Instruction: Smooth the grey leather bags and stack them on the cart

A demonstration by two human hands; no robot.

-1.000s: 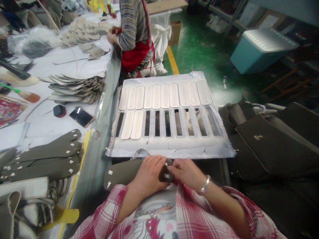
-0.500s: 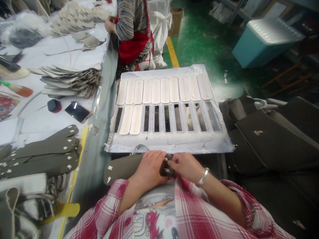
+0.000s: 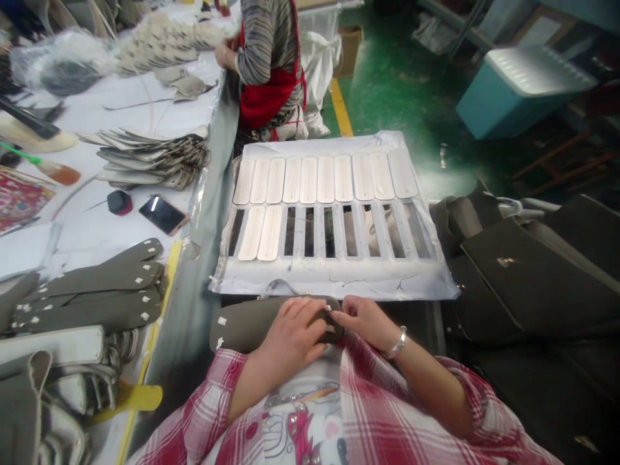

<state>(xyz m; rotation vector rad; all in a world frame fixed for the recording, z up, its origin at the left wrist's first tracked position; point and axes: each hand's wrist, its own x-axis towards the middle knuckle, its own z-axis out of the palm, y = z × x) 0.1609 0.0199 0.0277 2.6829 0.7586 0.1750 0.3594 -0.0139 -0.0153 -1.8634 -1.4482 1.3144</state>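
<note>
Nearest, over the lap, the left hand [image 3: 290,332] lies flat on a grey-green strap [image 3: 252,321] — fingers curled over it — while the right hand [image 3: 363,318] pinches its rounded end. Just beyond the strap lies a white slotted sheet [image 3: 329,274]; farther beyond, a co-worker [image 3: 271,58] stands at the desk [image 3: 97,226].

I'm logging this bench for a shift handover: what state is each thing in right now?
Left hand: lies on the olive strap, gripping it.
Right hand: pinches the strap's end.
Olive strap: flat across the lap.
White sheet of stickers: top row full, bottom row mostly peeled.
Phone: lying flat, screen dark.
Strap pile: stacked on the table.
</note>
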